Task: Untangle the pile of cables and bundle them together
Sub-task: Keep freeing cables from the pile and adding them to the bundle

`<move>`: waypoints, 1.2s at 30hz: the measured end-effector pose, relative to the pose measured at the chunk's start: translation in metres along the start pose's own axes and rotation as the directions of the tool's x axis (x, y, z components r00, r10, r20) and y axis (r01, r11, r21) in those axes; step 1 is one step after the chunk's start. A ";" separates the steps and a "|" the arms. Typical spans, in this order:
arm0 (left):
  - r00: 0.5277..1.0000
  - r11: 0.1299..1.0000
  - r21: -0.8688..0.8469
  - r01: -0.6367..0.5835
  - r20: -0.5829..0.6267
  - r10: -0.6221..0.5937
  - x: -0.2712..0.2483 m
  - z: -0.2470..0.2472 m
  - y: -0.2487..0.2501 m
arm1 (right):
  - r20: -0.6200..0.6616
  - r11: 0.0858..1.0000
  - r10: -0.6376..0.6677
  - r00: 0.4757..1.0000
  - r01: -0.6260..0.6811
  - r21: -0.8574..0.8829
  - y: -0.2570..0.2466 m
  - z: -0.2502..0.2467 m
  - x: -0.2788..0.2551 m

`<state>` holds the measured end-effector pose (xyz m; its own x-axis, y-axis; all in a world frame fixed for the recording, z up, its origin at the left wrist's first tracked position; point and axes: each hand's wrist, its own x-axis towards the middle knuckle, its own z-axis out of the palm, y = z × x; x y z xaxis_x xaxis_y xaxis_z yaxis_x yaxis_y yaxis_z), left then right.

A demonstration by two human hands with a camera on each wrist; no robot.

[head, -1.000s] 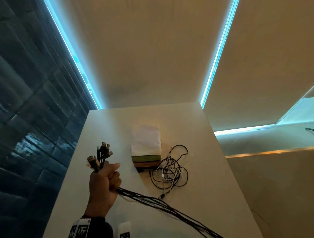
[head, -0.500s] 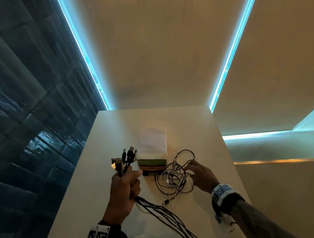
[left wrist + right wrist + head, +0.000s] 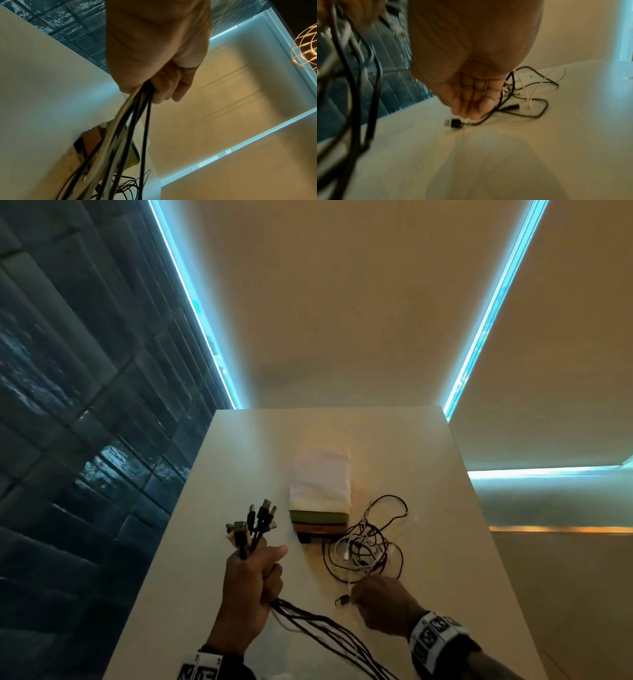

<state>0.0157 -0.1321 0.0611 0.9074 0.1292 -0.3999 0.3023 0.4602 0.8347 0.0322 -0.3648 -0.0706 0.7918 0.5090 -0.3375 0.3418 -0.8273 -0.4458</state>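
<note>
Fist of our left hand (image 3: pixel 251 583) stays clamped round the gathered bundle of black and white cables (image 3: pixel 130 121), plugs up. Our right hand (image 3: pixel 383 604), half a second ago over the loose black-and-white tangle (image 3: pixel 366 542) on the white table (image 3: pixel 445 594), now pinches a black USB-ended cable (image 3: pixel 453 122) at its near edge, so we judge another strand is about to join.

Table top (image 3: pixel 428 594): smooth, matt, pale, faint sheen under blue light. Wall tiles (image 3: pixel 85 440) at 9 o'clock: dark, glossy, mottled reflections. Gathered cables (image 3: pixel 325 631) at 6 o'clock: smooth black and white plastic sheathing, slight gloss; plug ends (image 3: pixel 255 518) black plastic with metal tips. Loose tangle (image 3: pixel 366 546): thin matt black and white cords. Folded stack (image 3: pixel 320 491) at 12 o'clock: white top looks cloth-like, soft, matt. Lamp cage (image 3: pixel 307 44): thin metal wire.
</note>
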 end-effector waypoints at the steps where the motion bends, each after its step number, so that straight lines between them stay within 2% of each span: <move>1: 1.000 1.000 0.002 0.001 -0.004 -0.001 -0.001 -0.001 0.000 | -0.007 1.000 0.021 1.000 -0.021 0.018 0.004 0.007 0.003; 3: 1.000 1.000 0.008 0.004 -0.003 -0.004 -0.003 -0.003 0.001 | -0.060 0.999 0.028 0.998 -0.026 0.037 0.007 0.014 0.007; 6: 1.000 1.000 0.008 0.014 0.000 -0.014 -0.006 -0.006 -0.001 | -0.107 0.999 -0.044 0.993 0.042 -0.019 0.005 0.021 0.008; 9: 1.000 1.000 0.016 0.025 -0.011 -0.025 -0.007 -0.007 -0.004 | -0.105 0.994 -0.088 0.991 0.080 -0.074 0.002 0.025 0.010; 13: 1.000 0.999 0.034 0.012 -0.016 -0.011 -0.007 -0.006 -0.008 | -0.071 0.988 -0.084 0.994 0.074 -0.137 -0.004 0.019 0.011; 18: 0.999 0.999 0.019 -0.043 0.021 0.043 -0.006 -0.002 -0.011 | -0.188 0.997 -0.079 0.979 0.072 -0.040 -0.022 -0.013 0.009; 20: 0.998 0.998 0.018 -0.052 0.033 0.052 -0.004 0.001 -0.013 | -0.241 0.986 -0.023 0.970 0.062 0.153 -0.029 -0.033 0.005; 22: 0.997 0.998 0.026 -0.062 0.037 0.061 -0.002 0.006 -0.015 | -0.342 0.924 0.036 0.939 0.099 0.369 -0.038 -0.053 0.004; 24: 0.996 0.996 0.043 -0.084 0.037 0.083 -0.001 0.014 -0.017 | -0.485 0.810 0.156 0.860 0.170 0.562 -0.049 -0.071 0.008; 26: 0.994 0.992 0.072 -0.108 0.032 0.106 0.001 0.024 -0.019 | -0.521 0.670 0.301 0.799 0.211 0.711 -0.057 -0.084 0.014; 27: 0.992 0.989 0.084 -0.121 0.027 0.119 0.002 0.029 -0.020 | -0.520 0.630 0.337 0.785 0.222 0.744 -0.062 -0.089 0.016; 29: 0.989 0.985 0.087 -0.149 0.005 0.149 0.003 0.037 -0.021 | -0.496 0.575 0.304 0.813 0.258 0.776 -0.067 -0.094 0.017; 32: 0.982 0.977 0.120 -0.178 -0.037 0.183 0.005 0.047 -0.026 | -0.444 0.460 0.130 0.887 0.343 0.819 -0.075 -0.095 0.014; 34: 0.979 0.969 0.170 -0.180 -0.068 0.193 0.007 0.051 -0.033 | -0.451 0.460 0.057 0.891 0.377 0.804 -0.081 -0.095 0.012; 36: 0.978 0.969 0.189 -0.161 -0.098 0.182 0.007 0.053 -0.035 | -0.466 0.463 0.048 0.884 0.394 0.794 -0.085 -0.095 0.012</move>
<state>0.0271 -0.1936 0.0490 0.9142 0.2964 -0.2763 0.2015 0.2590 0.9446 0.0603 -0.3105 0.0420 0.9518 0.2995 0.0666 0.0678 0.0063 -0.9977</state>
